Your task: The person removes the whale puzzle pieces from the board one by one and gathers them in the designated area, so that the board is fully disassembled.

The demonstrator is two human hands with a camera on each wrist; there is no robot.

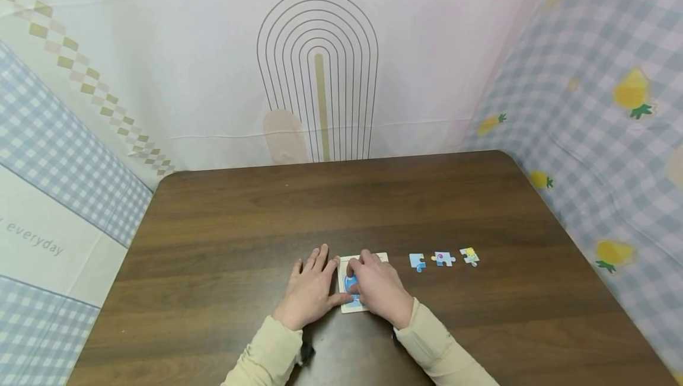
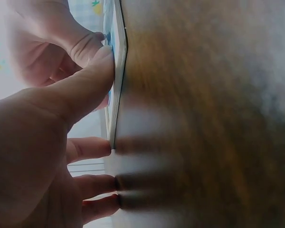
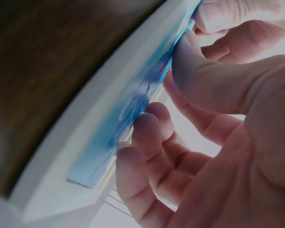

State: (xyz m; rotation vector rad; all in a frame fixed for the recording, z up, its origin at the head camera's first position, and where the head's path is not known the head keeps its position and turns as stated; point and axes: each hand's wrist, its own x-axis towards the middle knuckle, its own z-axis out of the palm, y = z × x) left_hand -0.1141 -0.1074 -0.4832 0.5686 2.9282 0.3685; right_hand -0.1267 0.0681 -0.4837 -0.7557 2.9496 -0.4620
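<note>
A small jigsaw board [image 1: 388,257] with a pale raised border lies on the brown table, partly filled with a blue picture [image 1: 350,283]. Flat on the table at the board's left side rests my left hand [image 1: 309,294], fingers spread, with its thumb [image 2: 92,71] reaching over the edge onto the picture. My right hand [image 1: 380,288] is over the board and covers much of it. Its bent fingertips [image 3: 147,130] and thumb [image 3: 190,57] touch the picture surface well apart from each other, and no piece shows pinched between them.
Three loose puzzle pieces lie in a row right of the board: a blue one [image 1: 418,262], one with a pink swirl [image 1: 443,258] and one with yellow [image 1: 469,256]. A white printed curtain [image 1: 213,77] hangs behind the table [image 1: 224,214], with checked cloth [image 1: 592,155] on the right.
</note>
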